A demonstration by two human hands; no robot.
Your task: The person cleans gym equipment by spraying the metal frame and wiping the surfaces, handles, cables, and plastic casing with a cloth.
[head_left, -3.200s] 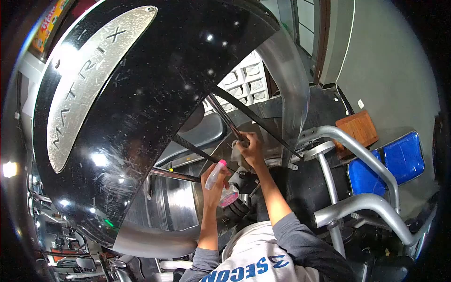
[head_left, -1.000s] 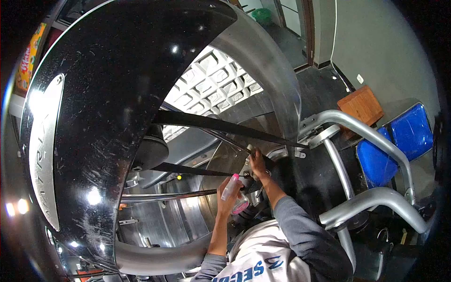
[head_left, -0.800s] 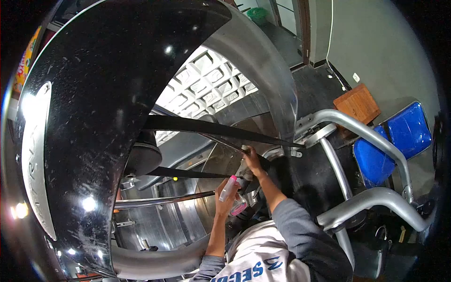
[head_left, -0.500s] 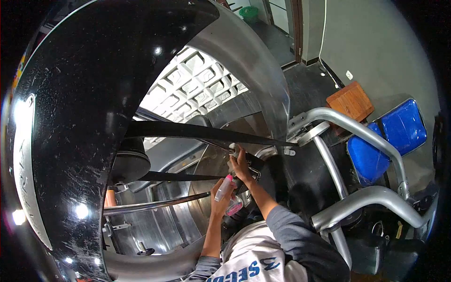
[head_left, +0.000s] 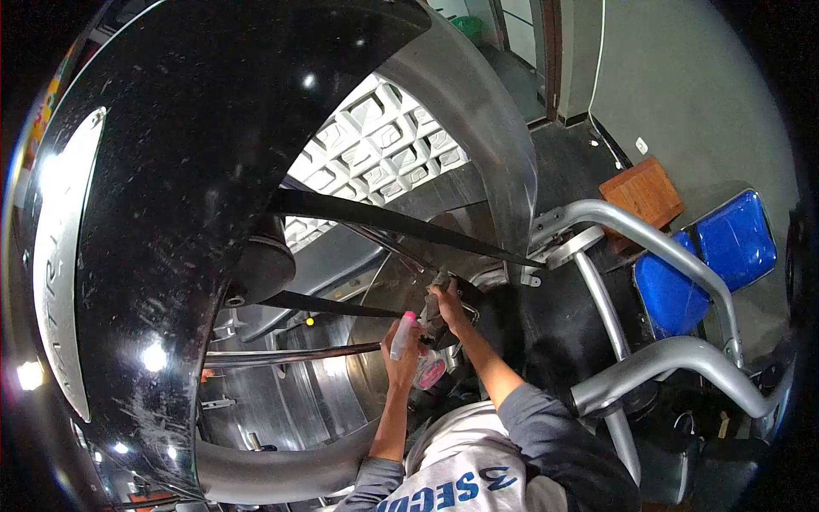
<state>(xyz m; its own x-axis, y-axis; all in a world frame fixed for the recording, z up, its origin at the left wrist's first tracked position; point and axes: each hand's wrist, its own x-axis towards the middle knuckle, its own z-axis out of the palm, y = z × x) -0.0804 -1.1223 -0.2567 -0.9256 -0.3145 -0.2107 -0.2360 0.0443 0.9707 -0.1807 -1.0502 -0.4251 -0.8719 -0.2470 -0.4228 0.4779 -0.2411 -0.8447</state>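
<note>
My left hand (head_left: 404, 348) is closed around a clear spray bottle (head_left: 429, 372) with a pink label and a pink nozzle tip. Just ahead and to the right, my right hand (head_left: 446, 307) grips a crumpled grey cloth (head_left: 432, 314), part of which hangs toward the bottle. Both hands are inside the frame of a gym machine, near the end of a chrome rod (head_left: 294, 357). A black belt (head_left: 401, 229) slants past above the right hand, and a lower black belt (head_left: 341, 305) runs toward the left hand.
A large scratched black machine cover (head_left: 179, 171) fills the left side. Thick silver tubes (head_left: 674, 363) curve around on the right. Beyond them are a blue padded chair (head_left: 738, 239) and a wooden box (head_left: 641, 205) by the grey wall.
The view has shifted slightly, so the machine appears farther right. My right hand has turned a little and more of the grey cloth shows. The bottle stays in my left hand.
</note>
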